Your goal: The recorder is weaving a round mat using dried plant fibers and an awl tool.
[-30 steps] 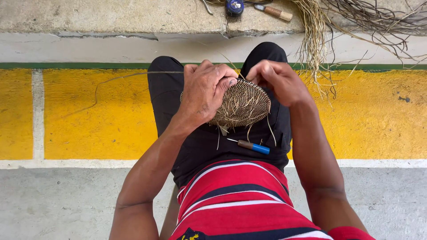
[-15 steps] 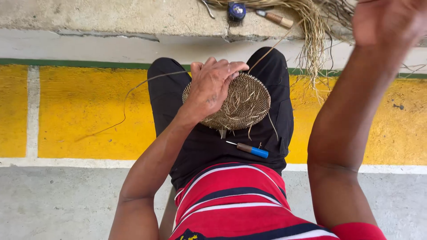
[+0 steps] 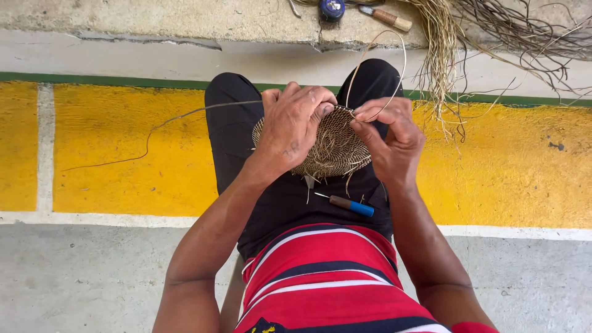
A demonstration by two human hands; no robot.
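Left hand (image 3: 295, 126) covers the woven disc (image 3: 336, 148) — right hand (image 3: 390, 132) pinches a strand.

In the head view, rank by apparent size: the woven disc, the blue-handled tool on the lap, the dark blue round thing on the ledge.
1. Woven disc
2. Blue-handled tool
3. Dark blue round thing, farther away and cut off by the frame edge, so less sure.

Outdoor craft spot on painted concrete: yellow floor (image 3: 111, 154), cracked kerb (image 3: 185, 24), loose fibre bundle (image 3: 444, 43), hand tools (image 3: 385, 16).
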